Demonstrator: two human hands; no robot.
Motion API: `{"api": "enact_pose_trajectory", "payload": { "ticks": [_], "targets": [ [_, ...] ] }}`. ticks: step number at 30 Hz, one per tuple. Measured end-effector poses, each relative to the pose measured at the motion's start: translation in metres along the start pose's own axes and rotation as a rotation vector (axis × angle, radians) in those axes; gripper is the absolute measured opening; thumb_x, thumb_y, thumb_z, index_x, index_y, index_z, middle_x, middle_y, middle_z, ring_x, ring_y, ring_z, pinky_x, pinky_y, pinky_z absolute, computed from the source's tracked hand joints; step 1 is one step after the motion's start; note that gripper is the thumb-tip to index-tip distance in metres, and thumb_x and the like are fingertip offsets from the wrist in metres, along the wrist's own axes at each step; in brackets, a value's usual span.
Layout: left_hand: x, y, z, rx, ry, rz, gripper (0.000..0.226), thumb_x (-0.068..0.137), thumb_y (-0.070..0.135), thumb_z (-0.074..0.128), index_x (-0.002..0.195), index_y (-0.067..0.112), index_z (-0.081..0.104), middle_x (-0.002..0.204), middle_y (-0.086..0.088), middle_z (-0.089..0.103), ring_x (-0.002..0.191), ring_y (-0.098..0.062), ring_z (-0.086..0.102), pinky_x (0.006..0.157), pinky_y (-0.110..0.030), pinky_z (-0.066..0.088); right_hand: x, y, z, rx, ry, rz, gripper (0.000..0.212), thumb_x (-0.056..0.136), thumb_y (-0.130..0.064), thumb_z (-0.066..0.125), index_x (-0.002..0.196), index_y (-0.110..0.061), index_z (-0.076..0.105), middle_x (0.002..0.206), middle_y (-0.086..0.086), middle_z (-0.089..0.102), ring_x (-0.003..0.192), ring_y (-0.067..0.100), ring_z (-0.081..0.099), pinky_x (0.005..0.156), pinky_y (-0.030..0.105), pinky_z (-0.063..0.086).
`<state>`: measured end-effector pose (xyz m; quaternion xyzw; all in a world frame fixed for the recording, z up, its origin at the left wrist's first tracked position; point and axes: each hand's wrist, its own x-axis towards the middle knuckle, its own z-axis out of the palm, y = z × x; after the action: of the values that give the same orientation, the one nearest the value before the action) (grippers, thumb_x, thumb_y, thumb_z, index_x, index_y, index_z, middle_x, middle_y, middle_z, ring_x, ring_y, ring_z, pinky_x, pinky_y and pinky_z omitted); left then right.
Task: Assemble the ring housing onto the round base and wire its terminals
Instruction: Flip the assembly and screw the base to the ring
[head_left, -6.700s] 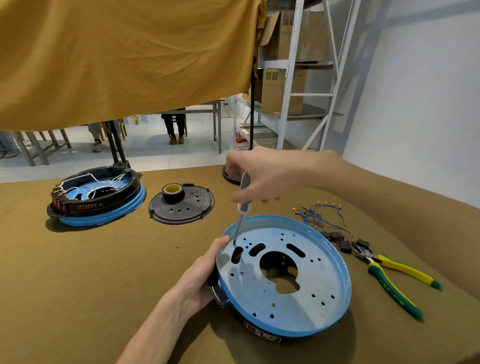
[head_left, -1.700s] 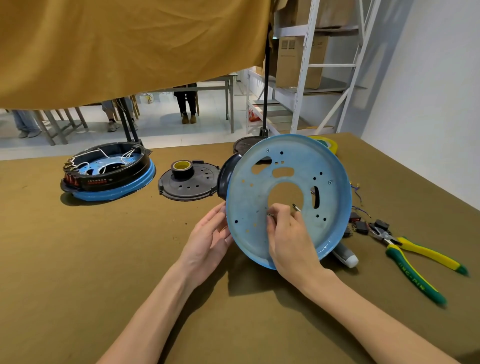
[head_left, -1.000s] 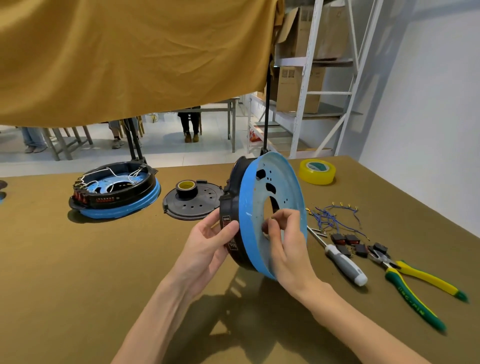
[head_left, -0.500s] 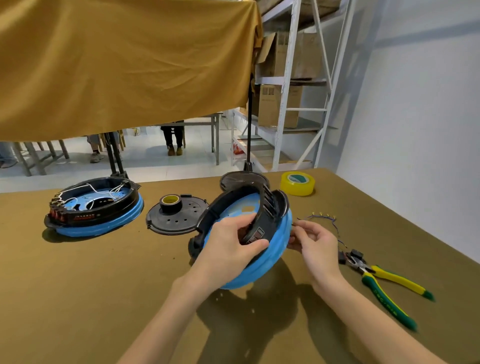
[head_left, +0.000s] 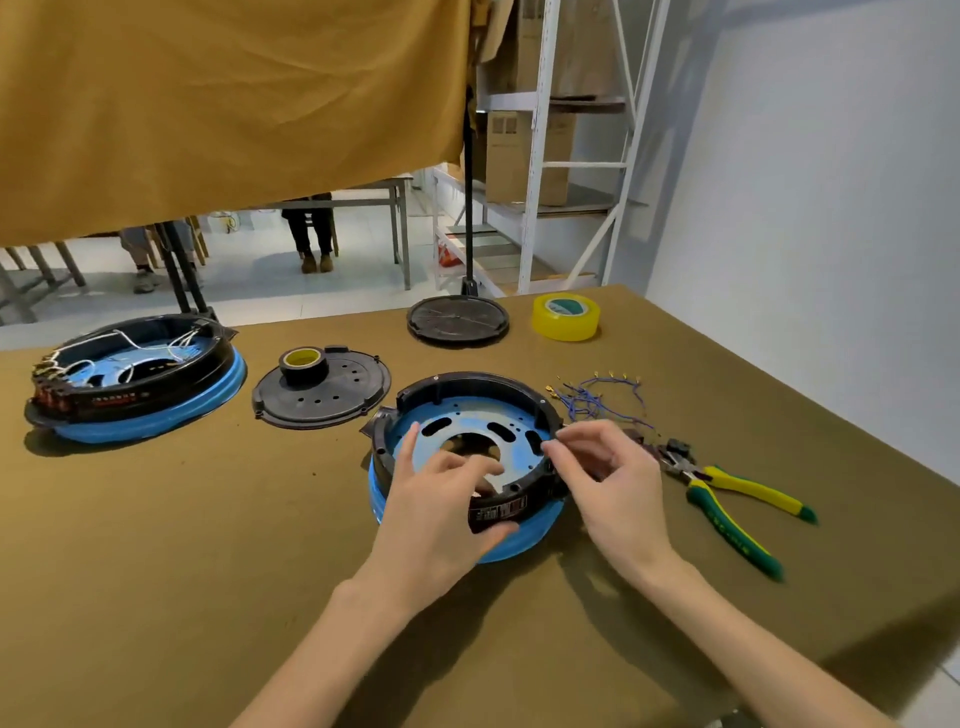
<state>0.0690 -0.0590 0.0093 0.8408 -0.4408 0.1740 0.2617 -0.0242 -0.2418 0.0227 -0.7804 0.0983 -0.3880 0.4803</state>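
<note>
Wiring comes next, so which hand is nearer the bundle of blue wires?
Right. The right hand sits at the ring housing's right rim, just in front of the blue wires. The left hand is over the housing's near left side, farther away.

Blue round base (head_left: 524, 530) sits flat on the brown table (head_left: 156, 545) w/ the black ring housing (head_left: 467, 382) seated on top, open side up. My left hand (head_left: 441, 514) is on the near rim, thumb against the housing's labelled front, fingers spread over the inside plate. My right hand (head_left: 608, 478) is at the right rim, thumb & forefinger pinched together; can't tell what's between them. Just right: loose blue wires (head_left: 597, 400) w/ terminals, then yellow-green pliers (head_left: 727, 499). Far left, a finished unit (head_left: 135, 379) w/ white wiring. Between them a black cover plate (head_left: 322, 395) w/ a tape roll (head_left: 303, 364) on it. Further back: black disc (head_left: 457, 319), yellow tape (head_left: 566, 316).
</note>
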Motion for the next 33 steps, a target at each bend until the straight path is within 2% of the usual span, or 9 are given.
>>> {"api": "enact_pose_trajectory", "payload": {
  "ticks": [2, 5, 10, 20, 23, 25, 27, 29, 33],
  "targets": [
    [-0.006, -0.005, 0.0, 0.006, 0.04, 0.025, 0.041, 0.075, 0.053, 0.081, 0.108, 0.03, 0.073, 0.093, 0.019, 0.074, 0.097, -0.006, 0.064, 0.125, -0.053, 0.021, -0.005, -0.001, 0.006, -0.039, -0.072, -0.04, 0.012, 0.09, -0.012, 0.078, 0.101, -0.017, 0.074, 0.092, -0.017, 0.074, 0.095, 0.006, 0.071, 0.082, 0.021, 0.058],
    [-0.01, -0.008, 0.002, -0.017, 0.055, 0.063, 0.031, 0.078, 0.052, 0.076, 0.1, 0.031, 0.076, 0.093, 0.017, 0.074, 0.094, -0.008, 0.064, 0.118, -0.047, 0.033, -0.008, 0.0, 0.01, -0.108, -0.156, -0.092, 0.01, 0.089, -0.016, 0.078, 0.097, -0.022, 0.078, 0.093, -0.018, 0.071, 0.1, 0.01, 0.067, 0.087, 0.029, 0.056],
    [-0.011, -0.008, 0.005, -0.044, 0.082, 0.061, 0.028, 0.082, 0.052, 0.073, 0.1, 0.03, 0.075, 0.092, 0.017, 0.072, 0.092, -0.008, 0.06, 0.11, -0.042, 0.038, -0.008, 0.001, 0.011, -0.086, -0.216, -0.085, 0.017, 0.085, -0.021, 0.081, 0.091, -0.037, 0.078, 0.097, -0.023, 0.069, 0.108, 0.011, 0.06, 0.09, 0.03, 0.049],
    [-0.011, -0.009, 0.008, -0.036, 0.093, 0.075, 0.03, 0.086, 0.054, 0.069, 0.103, 0.03, 0.074, 0.095, 0.015, 0.073, 0.093, -0.01, 0.06, 0.103, -0.032, 0.034, -0.009, 0.006, 0.014, -0.069, -0.243, -0.103, 0.005, 0.086, -0.023, 0.079, 0.089, -0.027, 0.079, 0.105, -0.016, 0.063, 0.114, 0.017, 0.058, 0.094, 0.02, 0.046],
    [-0.014, -0.007, 0.008, -0.084, 0.114, 0.049, 0.042, 0.085, 0.053, 0.071, 0.12, 0.029, 0.068, 0.101, 0.016, 0.071, 0.097, -0.008, 0.06, 0.104, -0.034, 0.037, -0.009, 0.007, 0.009, -0.082, -0.246, -0.12, 0.006, 0.088, -0.019, 0.077, 0.091, -0.023, 0.08, 0.11, -0.015, 0.063, 0.117, 0.016, 0.058, 0.095, 0.018, 0.045],
    [-0.016, -0.007, 0.009, -0.128, 0.121, 0.033, 0.058, 0.084, 0.049, 0.075, 0.135, 0.028, 0.058, 0.106, 0.016, 0.069, 0.101, -0.003, 0.06, 0.109, -0.032, 0.035, -0.011, 0.009, 0.004, -0.079, -0.167, -0.123, 0.012, 0.089, -0.013, 0.077, 0.099, -0.02, 0.078, 0.113, -0.008, 0.062, 0.116, 0.014, 0.058, 0.094, 0.016, 0.047],
    [-0.016, -0.006, 0.01, -0.132, 0.121, 0.05, 0.062, 0.085, 0.045, 0.076, 0.14, 0.028, 0.052, 0.109, 0.015, 0.068, 0.104, -0.001, 0.059, 0.112, -0.03, 0.032, -0.012, 0.013, 0.001, -0.122, -0.039, -0.073, 0.019, 0.09, -0.009, 0.075, 0.105, -0.02, 0.072, 0.11, -0.008, 0.06, 0.108, 0.008, 0.059, 0.088, 0.013, 0.047],
    [-0.016, -0.005, 0.011, -0.086, 0.125, 0.102, 0.052, 0.089, 0.041, 0.074, 0.137, 0.031, 0.056, 0.111, 0.013, 0.069, 0.105, -0.005, 0.06, 0.112, -0.032, 0.033, -0.013, 0.016, 0.001, -0.163, 0.004, 0.074, 0.022, 0.094, -0.013, 0.07, 0.11, -0.025, 0.062, 0.108, -0.008, 0.058, 0.101, 0.001, 0.057, 0.082, 0.012, 0.049],
    [-0.018, -0.002, 0.012, -0.023, 0.107, 0.175, 0.037, 0.093, 0.038, 0.071, 0.128, 0.032, 0.061, 0.108, 0.01, 0.07, 0.102, -0.008, 0.059, 0.106, -0.033, 0.04, -0.012, 0.019, 0.004, -0.222, -0.149, 0.381, 0.033, 0.1, -0.027, 0.064, 0.124, -0.031, 0.042, 0.119, -0.01, 0.049, 0.107, 0.002, 0.054, 0.089, 0.018, 0.047]
  ]
}}
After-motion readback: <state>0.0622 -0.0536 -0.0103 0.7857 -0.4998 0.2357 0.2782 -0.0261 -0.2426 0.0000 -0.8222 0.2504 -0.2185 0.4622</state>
